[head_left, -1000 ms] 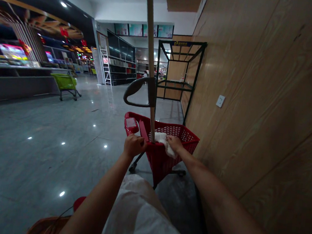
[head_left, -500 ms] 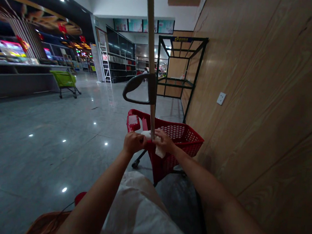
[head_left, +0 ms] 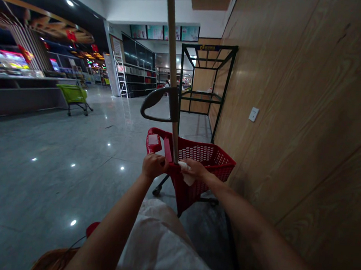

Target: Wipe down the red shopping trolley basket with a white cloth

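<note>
The left hand (head_left: pixel 154 167) is closed, its fingers curled over the red rim of the cart (head_left: pixel 207 153) just beside the pole (head_left: pixel 175 53). The right hand (head_left: pixel 195 169) is closed on a white cloth (head_left: pixel 186 174), pressing it against the rim at the foot of the pole. The cloth is bunched under the fingers, and its lower end hangs down the outer face of the mesh basket (the folds are partly hidden by the hand).

The cart stands on its castors on a polished grey floor (head_left: pixel 34 179), directly ahead of the person's white top (head_left: pixel 156 246). A black handle (head_left: pixel 154 104) is mounted high on the pole.

A wood-grain wall (head_left: pixel 301 122) runs along the right side of the cart, with a wall plate (head_left: pixel 253 114) fixed to it. An empty-framed green metal rack (head_left: pixel 204 77) stands against this wall, beyond the cart. A green cart (head_left: pixel 73 94) stands well apart to the left, near a long counter (head_left: pixel 20 88). A ladder (head_left: pixel 120 77) leans beside dark shelving (head_left: pixel 138 66) farther off.
</note>
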`<state>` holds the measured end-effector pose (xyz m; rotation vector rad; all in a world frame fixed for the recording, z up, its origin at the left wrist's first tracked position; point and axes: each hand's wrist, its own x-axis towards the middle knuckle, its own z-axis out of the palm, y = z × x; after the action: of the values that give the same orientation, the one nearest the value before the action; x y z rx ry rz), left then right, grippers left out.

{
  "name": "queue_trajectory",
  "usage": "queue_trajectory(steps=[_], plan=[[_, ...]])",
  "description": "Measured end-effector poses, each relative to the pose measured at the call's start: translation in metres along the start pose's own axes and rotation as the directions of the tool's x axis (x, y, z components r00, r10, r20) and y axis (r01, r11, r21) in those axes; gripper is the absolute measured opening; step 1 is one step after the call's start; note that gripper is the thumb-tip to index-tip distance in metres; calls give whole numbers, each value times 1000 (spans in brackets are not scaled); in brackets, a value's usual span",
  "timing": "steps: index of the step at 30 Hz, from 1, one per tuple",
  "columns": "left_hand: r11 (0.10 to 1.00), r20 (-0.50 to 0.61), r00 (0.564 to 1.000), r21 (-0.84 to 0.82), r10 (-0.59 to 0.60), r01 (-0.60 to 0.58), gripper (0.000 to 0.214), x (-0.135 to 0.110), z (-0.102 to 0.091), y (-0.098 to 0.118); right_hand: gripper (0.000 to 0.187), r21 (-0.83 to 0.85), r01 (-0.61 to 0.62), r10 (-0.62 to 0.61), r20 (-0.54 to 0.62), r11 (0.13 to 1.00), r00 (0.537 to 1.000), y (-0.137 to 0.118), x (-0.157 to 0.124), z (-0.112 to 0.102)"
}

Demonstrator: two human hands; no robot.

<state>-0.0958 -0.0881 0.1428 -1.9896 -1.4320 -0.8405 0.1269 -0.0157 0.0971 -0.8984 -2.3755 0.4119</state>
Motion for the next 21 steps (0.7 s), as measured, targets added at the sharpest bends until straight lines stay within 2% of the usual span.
queue_trajectory(steps=[3, 5, 8, 10, 12, 14, 16, 18, 20, 21], plan=[[1000, 27, 1000, -6, 7, -7, 30, 0, -1, -3, 35, 46, 67, -64, -69, 997, 996, -17, 11, 14], [1000, 53, 998, -21, 22, -20, 31, 2, -1, -7, 30, 36, 80, -77, -73, 996, 994, -20, 14, 19], [998, 94, 994, -39, 53, -50, 31, 4, -2, -17, 23, -23, 66, -68, -53, 998, 996, -7, 10, 18], [999, 101, 994, -24, 48, -46, 31, 4, -1, -24, 23, -86, 6, -10, -38, 996, 999, 10, 3, 13], [1000, 66, 998, 14, -17, 16, 30, 1, 2, -32, 26, -149, -66, 61, -39, 987, 997, 29, -7, 8], [990, -33, 990, 50, -134, 135, 26, -4, 7, -38, 28, -205, -117, 108, -52, 972, 993, 42, -13, 6], [976, -139, 968, 43, -208, 216, 32, -10, 11, -42, 28, -270, -135, 125, -52, 953, 991, 46, -13, 10], [987, -162, 975, 13, -154, 159, 45, -12, 13, -42, 28, -332, -155, 149, -44, 930, 988, 40, -7, 18], [1000, -75, 997, -11, 14, -15, 45, -10, 14, -36, 27, -373, -178, 176, -40, 911, 984, 29, 1, 27], [994, -11, 994, -22, 107, -107, 42, -7, 15, -32, 27, -382, -190, 188, -43, 904, 981, 23, 5, 31]])
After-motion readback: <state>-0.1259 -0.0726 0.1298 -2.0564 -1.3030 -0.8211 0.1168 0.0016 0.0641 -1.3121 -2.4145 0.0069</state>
